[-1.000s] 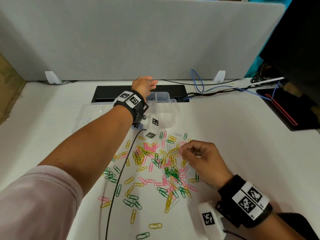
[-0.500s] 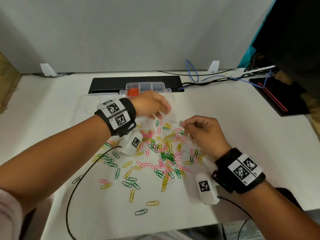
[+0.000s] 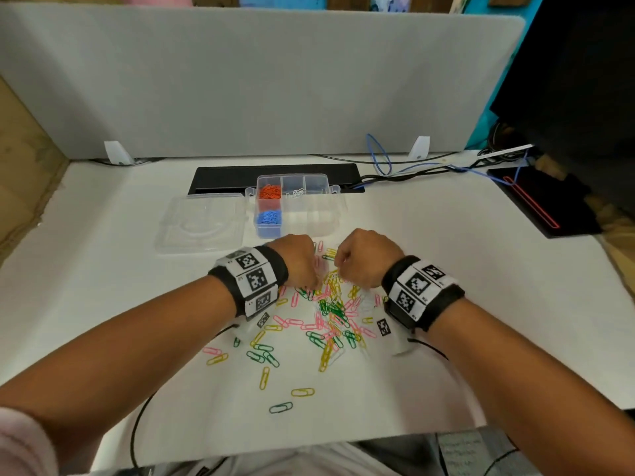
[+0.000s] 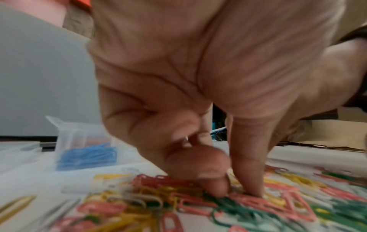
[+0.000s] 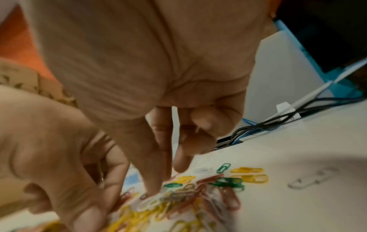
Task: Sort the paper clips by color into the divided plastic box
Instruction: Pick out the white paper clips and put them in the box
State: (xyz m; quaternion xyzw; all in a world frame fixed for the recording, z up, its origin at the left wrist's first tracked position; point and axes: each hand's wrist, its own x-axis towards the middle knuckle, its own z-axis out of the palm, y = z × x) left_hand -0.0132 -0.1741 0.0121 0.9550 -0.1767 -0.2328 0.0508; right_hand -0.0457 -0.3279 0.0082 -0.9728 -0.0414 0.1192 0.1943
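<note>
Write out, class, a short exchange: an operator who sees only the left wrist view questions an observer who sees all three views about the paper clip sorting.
Operator: In my view the left hand is down in the loose pile, and only blue clips sit in the divided box. Is any other colour sorted?
Observer: Yes. The head view shows orange clips in the compartment directly behind the blue ones.
Operator: Where is the right hand?
Observer: The right hand is close beside the left, its fingertips also down in the pile.
</note>
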